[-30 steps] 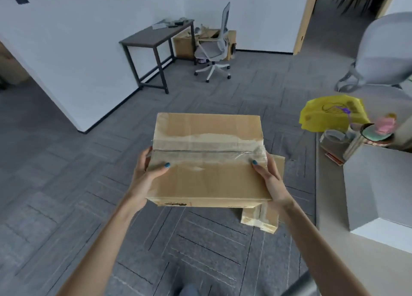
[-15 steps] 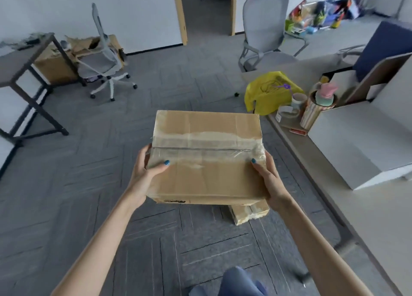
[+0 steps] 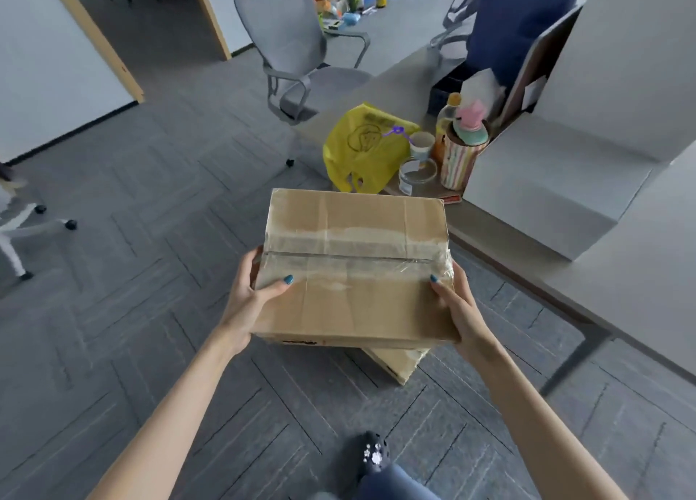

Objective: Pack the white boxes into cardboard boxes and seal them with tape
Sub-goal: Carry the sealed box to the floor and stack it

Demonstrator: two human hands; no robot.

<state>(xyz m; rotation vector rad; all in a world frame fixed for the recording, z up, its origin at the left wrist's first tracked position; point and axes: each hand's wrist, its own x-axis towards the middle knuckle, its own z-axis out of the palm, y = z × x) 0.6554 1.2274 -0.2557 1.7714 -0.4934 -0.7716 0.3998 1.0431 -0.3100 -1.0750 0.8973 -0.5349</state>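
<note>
I carry a closed cardboard box (image 3: 354, 270) in front of me, its top seam covered with clear tape. My left hand (image 3: 250, 292) grips its left side, thumb on the top. My right hand (image 3: 457, 304) grips the right side the same way. A second, smaller cardboard box (image 3: 401, 362) peeks out from under it, carried along below. A large white box (image 3: 557, 183) lies on the grey table (image 3: 621, 285) to the right. A roll of clear tape (image 3: 418, 174) sits near the table's corner.
A yellow plastic bag (image 3: 363, 147), a paper cup (image 3: 422, 143) and a striped container (image 3: 461, 157) stand at the table's near corner. A grey office chair (image 3: 297, 59) is beyond it. Grey carpet floor (image 3: 132, 273) spreads to the left. My shoe (image 3: 373, 452) shows below.
The view has swung right toward the table, which now fills the right side. Both hands keep the same hold on the taped box.
</note>
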